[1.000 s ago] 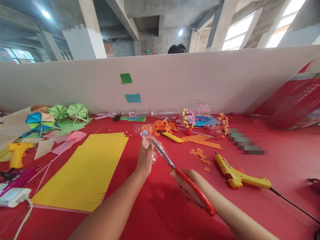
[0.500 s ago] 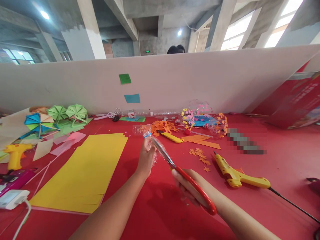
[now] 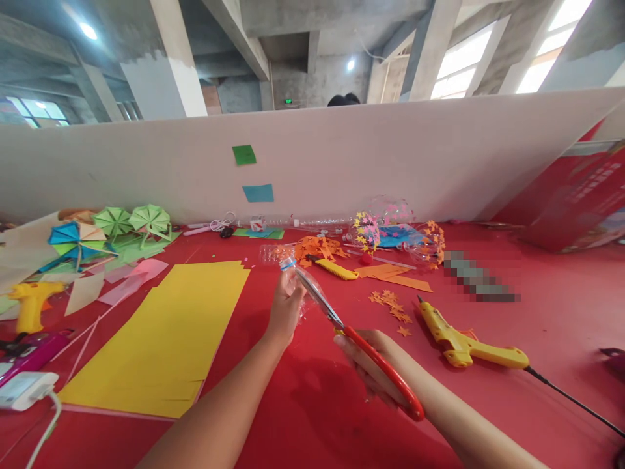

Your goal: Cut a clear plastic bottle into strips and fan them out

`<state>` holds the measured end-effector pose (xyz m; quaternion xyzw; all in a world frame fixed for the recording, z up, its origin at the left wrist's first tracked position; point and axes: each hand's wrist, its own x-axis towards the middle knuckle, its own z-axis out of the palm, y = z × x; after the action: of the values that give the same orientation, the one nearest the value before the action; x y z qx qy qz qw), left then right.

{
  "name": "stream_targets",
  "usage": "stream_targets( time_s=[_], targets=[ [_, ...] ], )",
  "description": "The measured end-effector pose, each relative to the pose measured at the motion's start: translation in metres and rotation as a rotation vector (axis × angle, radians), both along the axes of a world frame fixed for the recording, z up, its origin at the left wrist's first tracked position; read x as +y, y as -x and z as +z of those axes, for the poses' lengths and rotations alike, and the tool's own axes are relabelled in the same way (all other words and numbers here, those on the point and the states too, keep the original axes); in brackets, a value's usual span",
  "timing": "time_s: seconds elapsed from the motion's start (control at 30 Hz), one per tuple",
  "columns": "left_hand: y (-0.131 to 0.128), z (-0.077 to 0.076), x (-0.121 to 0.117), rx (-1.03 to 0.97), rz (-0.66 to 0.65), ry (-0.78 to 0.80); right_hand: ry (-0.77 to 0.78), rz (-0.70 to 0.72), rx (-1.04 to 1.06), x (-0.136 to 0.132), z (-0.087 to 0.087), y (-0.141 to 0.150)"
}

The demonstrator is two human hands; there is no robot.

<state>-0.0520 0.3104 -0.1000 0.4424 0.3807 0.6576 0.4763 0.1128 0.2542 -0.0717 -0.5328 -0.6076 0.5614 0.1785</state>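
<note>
My left hand (image 3: 286, 303) is closed round a clear plastic bottle piece (image 3: 312, 284) with a blue ring at its neck, held up above the red table (image 3: 312, 417). In my right hand (image 3: 374, 368) is a pair of scissors (image 3: 385, 371) with red handles, my fingers wrapped round the grips. The steel blades reach up and left to the plastic, close by my left fingers. Whether the blades are apart, and how they meet the plastic, I cannot tell. Beyond lie a yellow utility knife (image 3: 336, 268) and small orange paper stars (image 3: 390, 303).
Yellow paper sheets (image 3: 166, 332) lie to the left. A yellow glue gun (image 3: 463, 342) with a cord is on the right, another glue gun (image 3: 32, 306) at far left. Star-covered plastic pieces (image 3: 368, 231) and a clear bottle (image 3: 327, 223) rest near the white partition (image 3: 342, 163).
Almost nothing differs. Both hands, the scissors and the plastic piece keep nearly the same place, with only a very slight shift of the right hand.
</note>
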Motion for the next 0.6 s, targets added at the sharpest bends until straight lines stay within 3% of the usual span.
stream_targets(
  time_s=[0.33, 0.6],
  targets=[
    [0.003, 0.002, 0.001, -0.020, 0.036, 0.034, -0.011, 0.015, -0.058, -0.001, 0.010, 0.002],
    [-0.001, 0.001, -0.001, -0.226, 0.000, 0.069, 0.036, 0.055, 0.089, 0.002, -0.002, -0.003]
  ],
)
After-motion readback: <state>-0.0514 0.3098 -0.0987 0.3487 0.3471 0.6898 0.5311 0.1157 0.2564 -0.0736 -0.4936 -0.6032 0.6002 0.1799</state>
